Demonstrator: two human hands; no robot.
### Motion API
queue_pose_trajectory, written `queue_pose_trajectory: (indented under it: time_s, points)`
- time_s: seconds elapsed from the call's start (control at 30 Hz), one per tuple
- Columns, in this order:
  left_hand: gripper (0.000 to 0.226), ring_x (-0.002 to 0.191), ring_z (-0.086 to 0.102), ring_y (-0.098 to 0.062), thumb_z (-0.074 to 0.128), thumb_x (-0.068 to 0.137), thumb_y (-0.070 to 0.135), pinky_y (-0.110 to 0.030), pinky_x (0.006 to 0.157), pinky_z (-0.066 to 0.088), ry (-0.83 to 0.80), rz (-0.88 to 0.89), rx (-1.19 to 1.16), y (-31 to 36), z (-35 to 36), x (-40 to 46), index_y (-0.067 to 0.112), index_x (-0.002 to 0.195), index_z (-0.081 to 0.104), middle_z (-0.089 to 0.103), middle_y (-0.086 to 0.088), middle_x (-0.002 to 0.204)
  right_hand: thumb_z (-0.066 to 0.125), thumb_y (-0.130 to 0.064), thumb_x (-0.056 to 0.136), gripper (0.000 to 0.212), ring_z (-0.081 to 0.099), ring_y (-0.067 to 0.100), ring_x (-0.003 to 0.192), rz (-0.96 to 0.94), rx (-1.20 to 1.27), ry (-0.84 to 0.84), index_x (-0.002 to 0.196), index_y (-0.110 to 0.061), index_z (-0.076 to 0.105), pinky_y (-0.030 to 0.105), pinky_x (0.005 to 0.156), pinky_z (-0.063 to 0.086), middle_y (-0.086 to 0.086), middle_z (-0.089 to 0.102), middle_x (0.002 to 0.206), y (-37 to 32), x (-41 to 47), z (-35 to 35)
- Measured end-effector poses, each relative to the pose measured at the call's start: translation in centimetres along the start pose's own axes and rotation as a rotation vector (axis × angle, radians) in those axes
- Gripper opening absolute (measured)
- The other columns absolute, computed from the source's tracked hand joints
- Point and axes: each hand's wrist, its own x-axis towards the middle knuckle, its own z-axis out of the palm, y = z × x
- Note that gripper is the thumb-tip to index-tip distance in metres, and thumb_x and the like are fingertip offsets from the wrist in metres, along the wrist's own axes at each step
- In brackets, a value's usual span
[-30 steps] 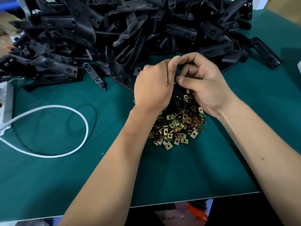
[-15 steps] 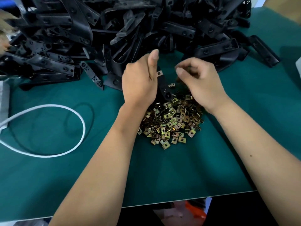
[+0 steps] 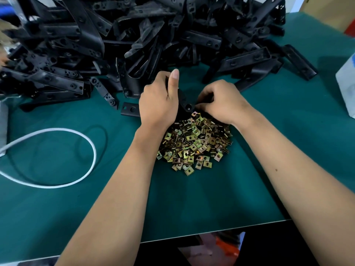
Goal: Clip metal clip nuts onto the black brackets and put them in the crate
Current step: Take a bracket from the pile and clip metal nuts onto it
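Observation:
My left hand [image 3: 158,101] grips a black bracket [image 3: 184,101] upright over the green table, thumb stretched up along it. My right hand [image 3: 222,102] has its fingers curled at the bracket's lower end, just above a heap of brass-coloured clip nuts [image 3: 194,143]. Whether a clip nut sits between those fingertips is hidden. A big pile of black brackets [image 3: 134,41] fills the back of the table. No crate is in view.
A white cable [image 3: 57,158] loops on the green table [image 3: 192,204] at the left. A pale container [image 3: 347,83] stands at the right edge. One loose bracket [image 3: 129,109] lies flat beside my left hand. The table's front edge runs below my forearms.
My hands parted after working at the bracket's top; the right hand dropped to the bracket's lower end by the clip nuts. The left hand keeps hold of the bracket.

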Motion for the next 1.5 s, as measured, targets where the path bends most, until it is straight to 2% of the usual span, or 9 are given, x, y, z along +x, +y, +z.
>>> queue_pose_trajectory:
  time_s: [0.27,0.4,0.63,0.73,0.87,0.97,1.23,1.4,1.5]
  points:
    - [0.051,0.07,0.055,-0.018,0.03,0.107,0.057,-0.036,0.064,0.033,-0.006,0.016,-0.006,-0.3,-0.2,-0.2,0.017,0.116,0.06,0.055,0.01,0.069,0.082,-0.032,0.088,0.018,0.058,0.014,0.078,-0.054,0.02,0.151,0.091,-0.023,0.067,0.028,0.073,0.044,-0.008,0.063,0.085,0.8,-0.6,1.5]
    - [0.05,0.065,0.052,-0.007,0.03,0.107,0.056,-0.035,0.063,0.029,-0.001,0.014,0.0,-0.3,-0.1,-0.2,0.017,0.113,0.06,0.054,0.011,0.067,0.085,-0.022,0.084,0.01,0.058,-0.003,0.064,-0.081,0.186,0.243,0.085,-0.023,0.075,0.011,0.064,0.042,-0.016,0.064,0.073,0.8,-0.8,1.6]
    - [0.051,0.071,0.058,-0.021,0.03,0.107,0.058,-0.036,0.064,0.034,0.015,0.046,0.048,-0.1,-0.5,-0.1,0.017,0.115,0.06,0.055,0.011,0.068,0.069,-0.014,0.097,0.019,0.069,0.001,0.1,-0.201,0.302,0.249,0.112,-0.014,0.08,0.009,0.091,0.047,-0.005,0.078,0.107,-1.1,-1.5,1.3]
    - [0.051,0.073,0.06,-0.025,0.03,0.106,0.058,-0.037,0.064,0.035,0.029,0.054,0.057,-0.1,-0.6,-0.1,0.017,0.114,0.06,0.053,0.011,0.067,0.068,-0.013,0.097,0.022,0.069,0.001,0.101,-0.19,0.319,0.221,0.117,-0.014,0.078,0.011,0.095,0.047,-0.004,0.078,0.107,-1.2,-1.6,1.2]
    - [0.05,0.072,0.059,-0.025,0.028,0.107,0.057,-0.037,0.063,0.033,0.044,0.057,0.056,0.0,-0.6,-0.3,0.017,0.109,0.059,0.053,0.011,0.067,0.077,-0.016,0.091,0.01,0.072,0.003,0.078,-0.177,0.508,0.234,0.1,-0.011,0.074,0.022,0.079,0.054,-0.006,0.078,0.08,-1.1,-1.8,1.0]
    - [0.052,0.074,0.06,-0.028,0.023,0.106,0.056,-0.038,0.063,0.032,0.061,0.061,0.067,0.0,-0.7,-0.2,0.018,0.105,0.058,0.059,0.007,0.072,0.074,-0.009,0.093,0.006,0.072,0.01,0.073,-0.188,0.679,0.176,0.099,-0.01,0.077,0.021,0.066,0.054,0.001,0.078,0.08,-1.4,-1.9,0.8]
    - [0.07,0.079,0.065,-0.03,0.012,0.1,0.061,-0.046,0.071,0.049,0.076,0.065,0.032,0.4,-0.7,-0.1,0.015,0.108,0.064,0.056,0.014,0.073,0.069,-0.003,0.095,0.013,0.067,0.011,0.069,-0.151,0.801,0.071,0.106,-0.005,0.077,0.022,0.064,0.054,0.007,0.079,0.082,-1.4,-2.1,0.6]
    - [0.071,0.079,0.065,-0.032,0.012,0.099,0.062,-0.048,0.072,0.05,0.08,0.06,0.025,0.4,-0.8,-0.2,0.015,0.107,0.064,0.069,0.001,0.081,0.071,-0.002,0.094,0.01,0.067,0.01,0.065,-0.139,0.824,0.049,0.099,-0.008,0.078,0.021,0.06,0.054,0.005,0.078,0.078,-1.4,-2.1,0.8]
    - [0.071,0.079,0.065,-0.03,0.012,0.1,0.062,-0.044,0.07,0.048,0.091,0.057,0.029,0.5,-0.9,-0.2,0.015,0.107,0.064,0.064,0.01,0.079,0.071,0.0,0.094,0.011,0.068,0.011,0.065,-0.136,0.841,0.038,0.099,-0.006,0.078,0.021,0.06,0.055,0.006,0.078,0.078,-1.3,-2.1,0.9]
